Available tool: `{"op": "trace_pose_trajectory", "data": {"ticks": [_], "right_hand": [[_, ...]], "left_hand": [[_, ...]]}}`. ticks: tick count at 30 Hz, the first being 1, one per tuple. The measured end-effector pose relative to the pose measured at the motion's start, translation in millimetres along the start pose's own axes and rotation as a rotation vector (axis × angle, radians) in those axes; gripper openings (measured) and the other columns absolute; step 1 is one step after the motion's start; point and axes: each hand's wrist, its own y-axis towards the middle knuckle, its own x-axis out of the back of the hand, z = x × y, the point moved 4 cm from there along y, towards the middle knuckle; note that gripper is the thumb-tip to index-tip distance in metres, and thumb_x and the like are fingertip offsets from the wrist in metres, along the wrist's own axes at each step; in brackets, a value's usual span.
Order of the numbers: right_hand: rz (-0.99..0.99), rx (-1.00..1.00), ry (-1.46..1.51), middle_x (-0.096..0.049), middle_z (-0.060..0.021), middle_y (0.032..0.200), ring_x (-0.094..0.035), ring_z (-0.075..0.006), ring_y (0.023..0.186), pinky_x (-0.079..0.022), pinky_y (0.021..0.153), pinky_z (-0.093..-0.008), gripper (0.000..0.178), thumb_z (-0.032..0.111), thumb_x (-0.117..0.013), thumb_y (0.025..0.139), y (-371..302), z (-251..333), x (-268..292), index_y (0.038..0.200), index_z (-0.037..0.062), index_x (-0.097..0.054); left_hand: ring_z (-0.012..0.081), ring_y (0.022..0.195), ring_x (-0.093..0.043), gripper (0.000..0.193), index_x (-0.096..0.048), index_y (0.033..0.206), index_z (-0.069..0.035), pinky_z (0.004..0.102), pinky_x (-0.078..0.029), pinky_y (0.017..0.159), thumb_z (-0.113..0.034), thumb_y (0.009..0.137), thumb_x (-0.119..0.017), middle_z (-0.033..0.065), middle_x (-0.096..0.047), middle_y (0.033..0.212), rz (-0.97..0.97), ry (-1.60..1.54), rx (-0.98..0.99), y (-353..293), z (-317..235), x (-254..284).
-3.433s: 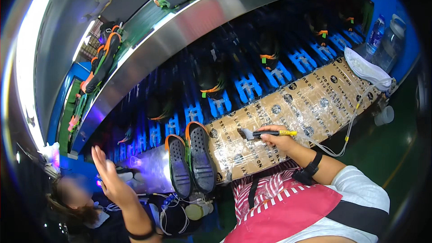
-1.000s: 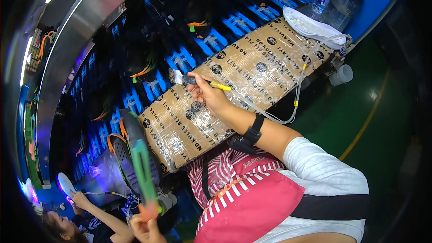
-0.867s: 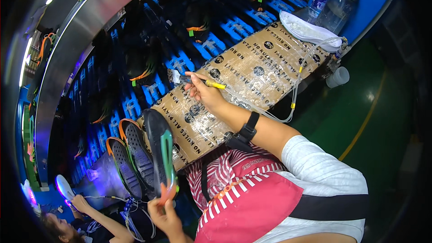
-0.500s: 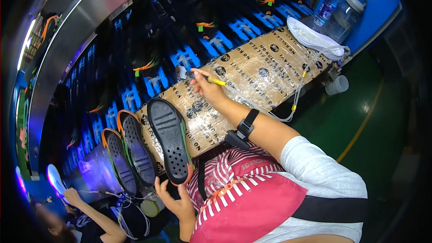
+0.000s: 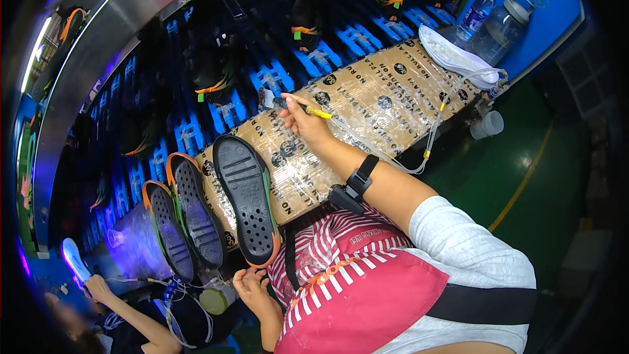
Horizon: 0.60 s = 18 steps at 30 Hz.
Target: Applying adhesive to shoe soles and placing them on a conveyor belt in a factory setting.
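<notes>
In my right hand is a slim brush with a yellow rear end, joined to a clear tube; its tip lies by the far edge of the taped cardboard. My left hand holds nothing, its fingers loosely bent and apart, just below the heel of the nearest black shoe sole. That sole lies inside up, with an orange and green rim and holes at one end. Two more such soles, a middle one and a left one, lie beside it.
The long cardboard-covered ledge runs alongside a conveyor with blue holders bearing dark shoe uppers. At its far right are a white sole, a water bottle and a large clear jug. A co-worker's hand is at lower left.
My left hand has drawn down a little from the nearest sole's heel, its fingers more bent. My right hand keeps the brush at nearly the same place. The conveyor's holders have shifted slightly.
</notes>
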Motion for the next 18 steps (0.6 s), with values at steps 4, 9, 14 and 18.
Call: {"op": "trace_pose_trajectory", "data": {"ticks": [4, 9, 14, 18], "right_hand": [[-0.002, -0.022, 0.021, -0.058, -0.0029, 0.079, -0.049, -0.0035, 0.056, -0.037, 0.046, -0.0152, 0.044, 0.033, -0.054, 0.091, 0, 1, 0, 0.119, 0.0003, -0.051], [-0.015, -0.034, -0.004, -0.057, -0.0019, 0.078, -0.048, -0.0028, 0.055, -0.036, 0.045, -0.0147, 0.044, 0.034, -0.054, 0.090, -3, 4, -1, 0.120, 0.0017, -0.051], [-0.004, -0.039, 0.002, -0.058, -0.0023, 0.079, -0.047, -0.0027, 0.057, -0.037, 0.048, -0.0143, 0.044, 0.034, -0.055, 0.090, -6, 6, -4, 0.119, 0.0018, -0.051], [-0.040, -0.056, 0.013, -0.059, -0.0032, 0.079, -0.050, -0.0029, 0.058, -0.038, 0.047, -0.0142, 0.039, 0.030, -0.054, 0.091, -6, 4, -5, 0.118, 0.0018, -0.052]], "left_hand": [[0.0163, 0.083, -0.055, 0.039, -0.034, 0.123, -0.010, 0.0254, -0.040, 0.067, -0.016, 0.088, -0.051, 0.0082, -0.055, 0.103, -0.138, -0.146, 0.132, 11, 6, 10], [0.0187, 0.087, -0.054, 0.059, -0.023, 0.135, -0.010, 0.0296, -0.040, 0.071, -0.016, 0.086, -0.056, 0.0116, -0.052, 0.113, -0.137, -0.216, 0.055, 26, -1, 15], [0.0161, 0.084, -0.054, 0.071, -0.016, 0.140, -0.009, 0.0276, -0.042, 0.068, -0.013, 0.084, -0.060, 0.0102, -0.053, 0.110, -0.122, -0.152, -0.034, 47, -8, 11], [0.0112, 0.074, -0.053, 0.069, -0.022, 0.139, -0.008, 0.0199, -0.040, 0.055, -0.004, 0.082, -0.060, 0.0068, -0.054, 0.099, -0.103, 0.011, -0.228, 61, -14, 8]]}}
